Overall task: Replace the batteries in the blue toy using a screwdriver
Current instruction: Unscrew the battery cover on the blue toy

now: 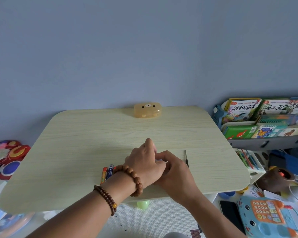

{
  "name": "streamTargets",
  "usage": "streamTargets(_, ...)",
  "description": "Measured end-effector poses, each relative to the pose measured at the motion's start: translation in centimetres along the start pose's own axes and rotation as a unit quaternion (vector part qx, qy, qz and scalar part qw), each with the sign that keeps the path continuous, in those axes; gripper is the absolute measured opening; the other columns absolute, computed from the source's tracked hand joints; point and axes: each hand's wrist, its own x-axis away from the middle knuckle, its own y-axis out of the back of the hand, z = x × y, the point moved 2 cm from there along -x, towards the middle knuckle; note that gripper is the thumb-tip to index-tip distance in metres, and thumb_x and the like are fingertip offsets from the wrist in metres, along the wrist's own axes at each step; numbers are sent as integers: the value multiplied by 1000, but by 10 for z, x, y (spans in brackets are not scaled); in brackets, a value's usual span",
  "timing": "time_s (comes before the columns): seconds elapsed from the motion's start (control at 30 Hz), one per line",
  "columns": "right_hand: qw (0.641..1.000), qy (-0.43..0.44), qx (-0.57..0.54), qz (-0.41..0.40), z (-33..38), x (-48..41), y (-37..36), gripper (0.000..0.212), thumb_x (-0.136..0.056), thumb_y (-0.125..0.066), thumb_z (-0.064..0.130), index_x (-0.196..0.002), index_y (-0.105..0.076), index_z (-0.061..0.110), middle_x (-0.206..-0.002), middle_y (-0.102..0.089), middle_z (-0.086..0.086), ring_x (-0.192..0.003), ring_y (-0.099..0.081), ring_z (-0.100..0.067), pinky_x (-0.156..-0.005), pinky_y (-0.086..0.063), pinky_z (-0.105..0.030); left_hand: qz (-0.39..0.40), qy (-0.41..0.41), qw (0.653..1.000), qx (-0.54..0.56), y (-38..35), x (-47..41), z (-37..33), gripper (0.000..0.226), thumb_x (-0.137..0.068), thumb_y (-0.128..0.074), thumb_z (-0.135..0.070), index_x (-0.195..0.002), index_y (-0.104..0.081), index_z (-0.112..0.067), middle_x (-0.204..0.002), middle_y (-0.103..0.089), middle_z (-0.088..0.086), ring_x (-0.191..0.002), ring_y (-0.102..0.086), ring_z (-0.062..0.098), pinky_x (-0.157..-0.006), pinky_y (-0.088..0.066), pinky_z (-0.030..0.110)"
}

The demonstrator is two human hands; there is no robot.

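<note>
Both hands meet over the surface (76, 152), a little in from the middle of its near edge. The left hand (144, 162), with wooden bead bracelets (136, 179) on its wrist, lies partly over the right hand (174, 170). The fingers of both are curled inward and pressed together. A sliver of pale blue (159, 159) shows between them, but I cannot tell what it is or whether either hand pinches it.

Just left of the left wrist lie batteries (107, 174), one orange and one dark blue reading "HUATAI". A thin screwdriver (186, 158) lies just right of the right hand, its tip toward the far edge. An amber box with a bear face (147, 110) sits at the middle of the far edge.

A blue toy (268, 219) with an orange keypad lies on the floor off the near right corner. Books (243, 109) beyond the right edge read "神秘海洋".
</note>
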Motion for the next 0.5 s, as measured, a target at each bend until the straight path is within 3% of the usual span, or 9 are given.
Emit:
streamTargets(0.13,1000,-7,-3,-1,3,2,2,47,-63,-93,24,-104,-70,31,-55,-60,13,-49,-50,1,-48,-36,-9,-14,5,1000,17,2,0,1,22,-86,-54,-34,-99,-39,-26,-85,-46,-15,-83,-55,15,-68,-45,32)
streamTargets(0.27,1000,-7,-3,13,6,3,3,49,-64,-94,23,-105,-69,30,-57,-61,30,-53,-54,4,-51,-39,-8,-13,15,999,35,4,0,2,23,-84,-56,-35,-98,-39,-27,-86,-46,-15,-82,-55,14,-67,-45,31)
streamTargets(0.5,1000,-13,-2,11,6,3,4,53,-57,-95,38,-102,-69,36,-68,-65,27,-55,-52,1,-53,-40,-11,24,17,997,71,7,6,9,31,-78,-54,-42,-103,-39,-31,-99,-54,-5,-83,-59,14,-67,-53,32)
